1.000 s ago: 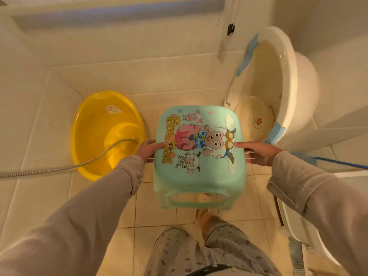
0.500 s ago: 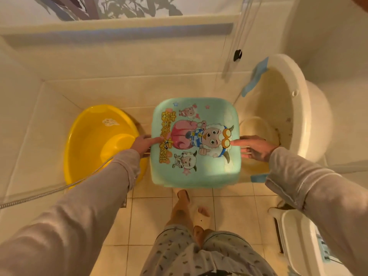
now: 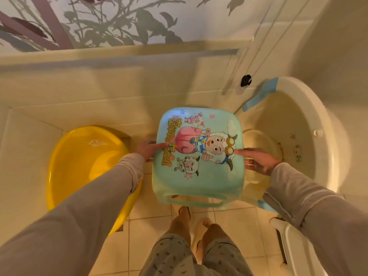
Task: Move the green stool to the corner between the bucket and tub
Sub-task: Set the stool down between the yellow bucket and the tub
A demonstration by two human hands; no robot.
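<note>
The green stool point(image 3: 199, 176), its seat printed with cartoon sheep, hangs above the tiled floor between the two basins. My left hand point(image 3: 148, 150) grips its left edge, thumb on the seat. My right hand point(image 3: 256, 159) grips the right edge the same way. A yellow basin point(image 3: 79, 166) leans against the wall on the left. On the right, a large cream tub point(image 3: 322, 136) with blue trim stands tilted against the wall. The stool's legs are mostly hidden under its seat.
A tiled wall point(image 3: 119, 92) with a ledge runs across the back, floral wallpaper above it. My feet point(image 3: 191, 218) stand on the floor tiles just below the stool. A white plastic object point(image 3: 294, 246) sits at the lower right. A black hook point(image 3: 246, 80) hangs on the wall.
The stool has been lifted off the floor and carried forward toward the back wall, both hands keeping their grip. My view has tilted up, showing more wall.
</note>
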